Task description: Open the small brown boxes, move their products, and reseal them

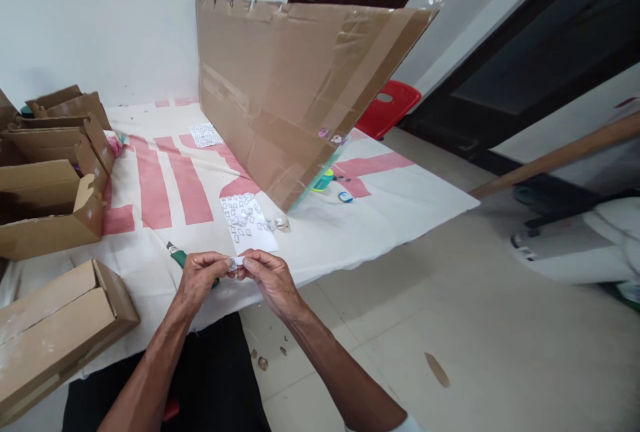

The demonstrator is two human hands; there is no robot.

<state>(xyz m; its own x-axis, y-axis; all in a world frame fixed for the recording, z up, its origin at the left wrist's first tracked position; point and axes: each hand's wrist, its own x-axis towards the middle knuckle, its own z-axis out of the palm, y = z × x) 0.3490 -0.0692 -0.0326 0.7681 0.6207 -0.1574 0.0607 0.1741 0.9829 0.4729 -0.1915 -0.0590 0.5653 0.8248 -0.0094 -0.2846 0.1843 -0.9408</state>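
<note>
Close to the table's front edge, my left hand (203, 277) and my right hand (267, 277) meet over the cloth. Between their fingertips is a small white piece, perhaps paper (237, 262), pinched from both sides. Partly hidden beneath my left hand lies a green-handled tool with a metal end (177, 255), possibly a cutter. Just beyond my fingers rests a white sheet (260, 235) with rows of small drawn squares and some loose bits on it. A crumpled clear scrap (281, 224) sits at the sheet's right side.
A large cardboard panel (280, 85) stands upright across the table. Open cardboard boxes (55, 219) line the left, with a closed box (65, 332) nearer me. Farther back lies a patterned sheet (205, 135). A tape roll (345, 197) and red chair (390, 109) are right.
</note>
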